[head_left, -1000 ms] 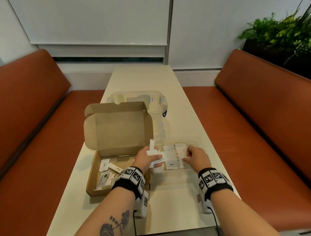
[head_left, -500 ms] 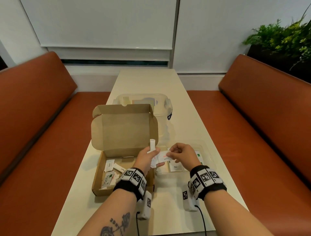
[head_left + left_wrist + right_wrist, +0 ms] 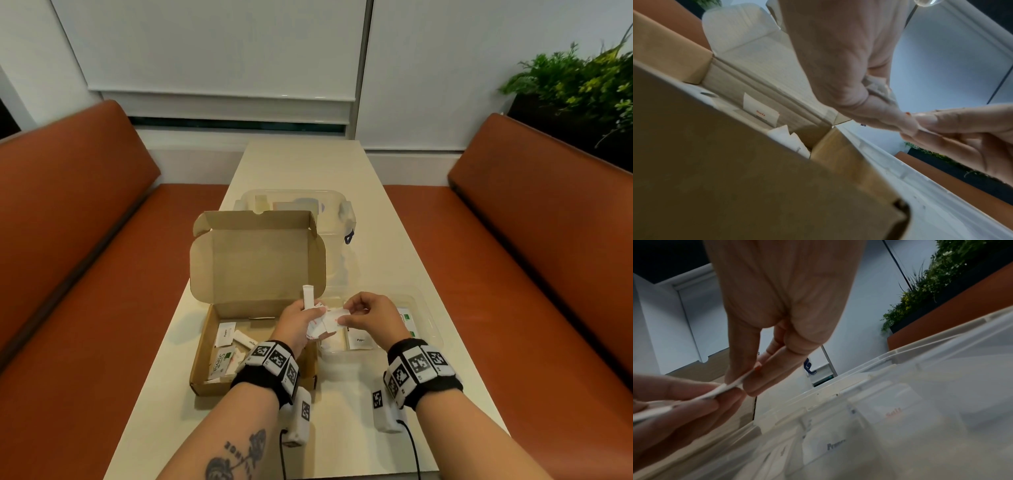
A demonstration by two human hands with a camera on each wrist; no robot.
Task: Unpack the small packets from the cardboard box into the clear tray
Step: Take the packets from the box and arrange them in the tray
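An open cardboard box (image 3: 202,377) with its lid up sits on the table, with several small packets (image 3: 224,334) lying in it. Beside it on the right stands the clear tray (image 3: 430,325), where white packets (image 3: 360,341) lie. My left hand (image 3: 303,317) holds a bunch of white packets (image 3: 317,327) and a stick packet (image 3: 307,297) over the gap between box and tray. My right hand (image 3: 352,313) pinches one white packet (image 3: 334,317) of that bunch between thumb and fingers. The right wrist view shows that packet (image 3: 729,387) edge-on between both hands.
A clear lidded container (image 3: 294,205) stands behind the box. The cream table (image 3: 301,157) runs on to the wall. Orange benches (image 3: 68,240) flank it on both sides, and a planter with greenery (image 3: 575,85) is at the far right.
My right hand has come up from the packets in the tray to my left hand and now pinches a packet from the bunch. The left hand stays put.
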